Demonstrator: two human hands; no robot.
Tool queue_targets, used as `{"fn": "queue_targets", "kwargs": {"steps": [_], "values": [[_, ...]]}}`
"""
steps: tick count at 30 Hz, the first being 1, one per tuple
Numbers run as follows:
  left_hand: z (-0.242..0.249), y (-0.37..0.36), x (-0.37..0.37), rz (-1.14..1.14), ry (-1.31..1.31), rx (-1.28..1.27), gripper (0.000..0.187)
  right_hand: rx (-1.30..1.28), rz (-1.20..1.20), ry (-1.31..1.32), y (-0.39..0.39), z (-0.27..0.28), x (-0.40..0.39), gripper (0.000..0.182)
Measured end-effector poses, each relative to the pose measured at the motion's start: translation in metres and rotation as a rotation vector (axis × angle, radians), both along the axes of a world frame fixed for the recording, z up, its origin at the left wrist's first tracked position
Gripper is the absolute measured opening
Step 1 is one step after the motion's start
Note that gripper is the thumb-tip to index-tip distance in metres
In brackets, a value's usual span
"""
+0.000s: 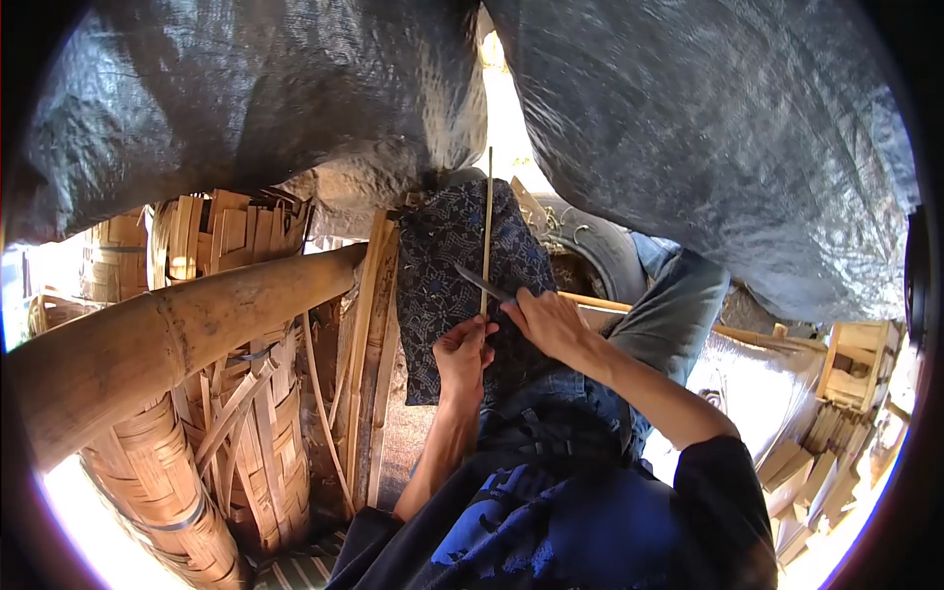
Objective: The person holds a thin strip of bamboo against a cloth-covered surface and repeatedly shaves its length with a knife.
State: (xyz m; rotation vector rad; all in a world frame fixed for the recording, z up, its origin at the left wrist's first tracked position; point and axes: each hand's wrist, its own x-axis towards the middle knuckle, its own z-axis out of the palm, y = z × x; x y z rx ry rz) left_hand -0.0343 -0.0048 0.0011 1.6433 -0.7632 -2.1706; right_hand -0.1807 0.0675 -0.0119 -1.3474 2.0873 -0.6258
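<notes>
Left hand grips bamboo strip; right hand presses knife against it.

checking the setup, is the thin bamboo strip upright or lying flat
Upright: the bamboo strip rises vertically from the left hand over the patterned cloth.

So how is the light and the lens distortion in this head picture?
Head view: strong fisheye with dark round corners; the bamboo pole looks curved. Daylight burns out the lower edges and the gap above; left hand, right hand and the thin bamboo strip are in shade, fairly sharp.
</notes>
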Motion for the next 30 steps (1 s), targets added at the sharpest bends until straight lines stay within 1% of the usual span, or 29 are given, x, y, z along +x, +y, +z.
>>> {"fn": "queue_targets", "kwargs": {"steps": [2,3,4,7,8,10,12,13,14,16,17,19,20,21,22,23,24,25,26,28,30], "values": [[-0.001,0.0,0.0,0.012,0.007,-0.03,0.016,-0.029,-0.022,0.061,-0.013,-0.009,-0.008,0.04],[-0.002,0.002,0.001,0.018,0.002,-0.028,0.016,0.015,-0.024,0.081,-0.021,-0.013,-0.014,0.043],[-0.002,0.002,0.002,0.017,0.008,-0.031,0.017,0.014,-0.02,0.078,-0.028,-0.019,-0.02,0.043],[-0.002,0.003,0.003,0.017,0.018,-0.04,0.018,-0.105,-0.044,0.078,-0.049,-0.048,-0.047,0.05],[-0.002,0.003,0.003,0.013,0.022,-0.041,0.018,-0.11,-0.044,0.08,-0.057,-0.057,-0.058,0.05],[-0.003,0.002,0.005,0.019,0.027,-0.032,0.017,0.01,-0.013,-0.058,-0.075,-0.071,-0.082,0.053],[-0.003,0.001,0.006,0.021,0.026,-0.012,0.017,0.097,-0.03,-0.089,-0.097,-0.082,-0.105,0.053],[-0.002,0.0,0.005,0.023,0.031,-0.015,0.017,-0.04,-0.027,0.119,-0.106,-0.096,-0.116,0.051],[0.001,-0.001,0.005,0.03,0.023,0.003,0.016,0.103,-0.006,0.029,-0.117,-0.09,-0.131,0.044],[0.003,-0.003,0.005,0.052,0.016,0.015,0.015,-0.05,-0.138,0.147,-0.123,-0.08,-0.134,0.037],[0.003,-0.005,0.006,0.046,0.028,0.056,0.016,-0.056,-0.128,0.148,-0.124,-0.074,-0.134,0.037],[0.004,-0.009,0.012,0.045,0.045,0.092,0.017,0.065,-0.184,-0.113,-0.114,-0.064,-0.128,0.032],[0.005,-0.012,0.016,0.031,0.078,0.171,0.018,-0.189,0.043,0.185,-0.091,-0.075,-0.117,0.032],[0.006,-0.017,0.017,0.016,0.116,0.244,0.019,-0.032,-0.142,-0.231,-0.08,-0.039,-0.1,0.034],[0.006,-0.019,0.019,0.023,0.121,0.236,0.019,-0.049,-0.116,-0.274,-0.061,-0.026,-0.083,0.047],[0.004,-0.023,0.021,0.031,0.192,0.299,0.02,-0.111,-0.067,-0.291,-0.024,-0.008,-0.056,0.044],[0.005,-0.023,0.025,0.027,0.254,0.377,0.021,0.08,-0.028,-0.395,-0.011,0.016,-0.046,0.042],[0.005,-0.024,0.026,0.025,0.311,0.42,0.02,0.056,0.028,-0.398,0.002,0.016,-0.032,0.044],[0.006,-0.025,0.027,0.021,0.317,0.427,0.02,0.016,0.063,-0.33,0.008,0.024,-0.022,0.041],[0.006,-0.023,0.028,0.036,0.338,0.493,0.018,-0.064,0.122,-0.098,0.016,0.016,-0.005,0.038],[0.004,-0.018,0.027,0.02,0.295,0.493,0.016,-0.036,0.121,-0.056,0.015,0.008,-0.002,0.037]]}}
